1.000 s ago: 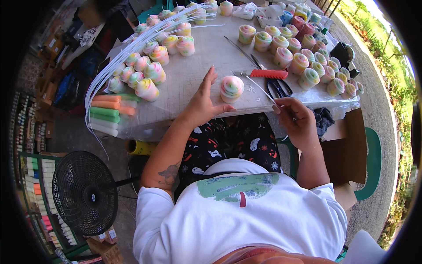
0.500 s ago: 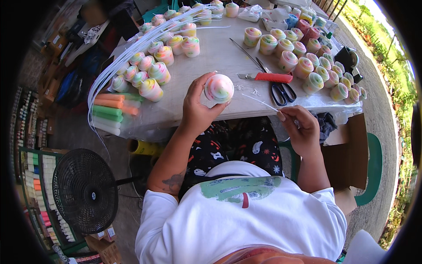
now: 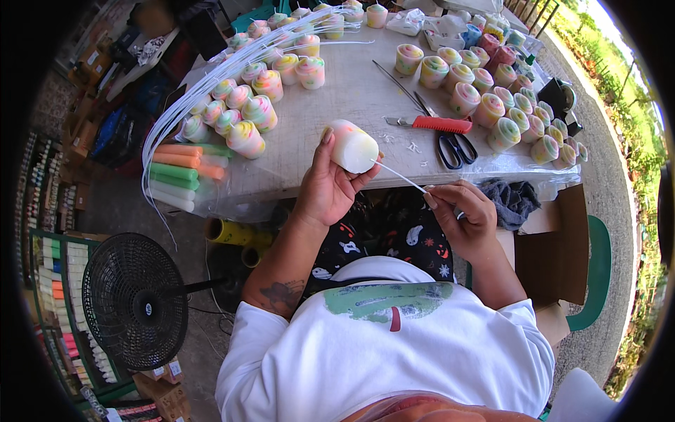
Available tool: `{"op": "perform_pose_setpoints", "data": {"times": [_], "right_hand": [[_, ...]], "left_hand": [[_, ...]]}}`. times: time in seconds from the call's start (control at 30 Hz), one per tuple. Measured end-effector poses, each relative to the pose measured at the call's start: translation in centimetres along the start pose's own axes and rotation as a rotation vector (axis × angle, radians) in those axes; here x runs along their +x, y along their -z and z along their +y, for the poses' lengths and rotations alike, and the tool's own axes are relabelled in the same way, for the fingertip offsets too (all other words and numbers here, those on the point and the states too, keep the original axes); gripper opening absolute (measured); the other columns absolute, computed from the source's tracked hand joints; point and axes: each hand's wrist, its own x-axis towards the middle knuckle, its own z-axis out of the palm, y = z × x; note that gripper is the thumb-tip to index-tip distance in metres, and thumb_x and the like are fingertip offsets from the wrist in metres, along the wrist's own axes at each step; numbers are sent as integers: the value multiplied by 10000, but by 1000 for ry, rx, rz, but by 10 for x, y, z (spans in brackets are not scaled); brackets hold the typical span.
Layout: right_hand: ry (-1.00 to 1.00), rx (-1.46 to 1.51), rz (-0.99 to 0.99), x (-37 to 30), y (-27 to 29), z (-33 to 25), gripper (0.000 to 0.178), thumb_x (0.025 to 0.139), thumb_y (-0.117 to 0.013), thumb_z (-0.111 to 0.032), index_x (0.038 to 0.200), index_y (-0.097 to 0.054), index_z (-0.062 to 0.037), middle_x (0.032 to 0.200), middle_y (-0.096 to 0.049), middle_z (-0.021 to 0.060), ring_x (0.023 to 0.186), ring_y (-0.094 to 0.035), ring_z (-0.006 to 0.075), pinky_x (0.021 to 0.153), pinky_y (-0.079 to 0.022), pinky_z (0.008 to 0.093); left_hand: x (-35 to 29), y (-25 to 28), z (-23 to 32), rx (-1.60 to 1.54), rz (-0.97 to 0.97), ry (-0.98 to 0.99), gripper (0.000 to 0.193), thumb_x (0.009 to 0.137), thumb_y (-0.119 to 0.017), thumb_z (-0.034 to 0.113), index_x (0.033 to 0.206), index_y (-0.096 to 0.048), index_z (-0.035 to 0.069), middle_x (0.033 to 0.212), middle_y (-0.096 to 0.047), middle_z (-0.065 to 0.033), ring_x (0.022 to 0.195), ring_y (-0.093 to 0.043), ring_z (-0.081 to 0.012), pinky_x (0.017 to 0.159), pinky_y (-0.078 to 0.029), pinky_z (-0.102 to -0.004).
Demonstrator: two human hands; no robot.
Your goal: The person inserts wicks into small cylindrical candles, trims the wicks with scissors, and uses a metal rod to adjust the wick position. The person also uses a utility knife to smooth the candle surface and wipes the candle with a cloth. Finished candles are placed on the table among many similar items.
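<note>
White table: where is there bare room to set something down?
The table is bare centrally, between the left candles and red-handled tool, and nearer, between those candles and the left hand. Crowded: around the right candles and scissors.

We are holding a squat, cup-shaped candle [image 3: 354,148] in our left hand [image 3: 325,190], its waxy white side showing soft tints of yellow and pink. It is tilting over, its flat, pale base facing toward us. In our right hand [image 3: 467,218] we are pinching a thin, straight white wick [image 3: 399,174] by its lower end. The wick is slanting up leftward, its far tip meeting the base; whether it is entering, we are not managing to tell.
</note>
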Motion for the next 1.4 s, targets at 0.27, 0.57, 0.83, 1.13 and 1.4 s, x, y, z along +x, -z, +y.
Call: {"op": "perform_pose_setpoints", "data": {"times": [0.27, 0.57, 0.83, 1.13, 1.4], "right_hand": [[11, -4, -7, 4, 0, -3, 173, 775, -663, 49, 938, -652, -9, 730, -612, 90, 629, -602, 218, 570, -472, 296], [13, -23, -62, 4, 0, -3, 165, 779, -669, 24, 937, -661, -21, 741, -616, 89, 645, -608, 234, 571, -480, 314], [-18, -100, -122, 5, -2, -3, 179, 779, -674, -12, 956, -661, -33, 737, -610, 92, 657, -607, 256, 577, -488, 346], [67, -200, -104, 10, -10, 7, 185, 767, -680, -30, 949, -653, -44, 759, -610, 94, 665, -609, 271, 580, -490, 359], [-34, -274, -31, 9, -21, 11, 164, 778, -698, -73, 932, -648, -48, 801, -631, 92, 759, -623, 276, 682, -485, 378]], "left_hand": [[-3, -4, -3, 15, 5, -20, 546, 953, -436, 523, 1219, -480, 48, 1070, -634, -179, 994, -649, -277, 874, -556, -389], [-2, -1, -3, 18, -44, -4, 546, 927, -531, 487, 1262, -434, 67, 1150, -581, -115, 1040, -623, -258, 881, -548, -393], [-3, -2, -4, 45, 25, -48, 553, 916, -583, 437, 1262, -431, 33, 1176, -564, -111, 1089, -590, -242, 931, -509, -405], [-5, -7, -20, 146, 6, -108, 504, 925, -585, 381, 1286, -431, 64, 1182, -561, -99, 1097, -578, -222, 935, -494, -397], [-12, -19, -30, 238, 5, -263, 421, 915, -621, 181, 1274, -441, 54, 1169, -550, -74, 1097, -565, -185, 939, -481, -361]]}}
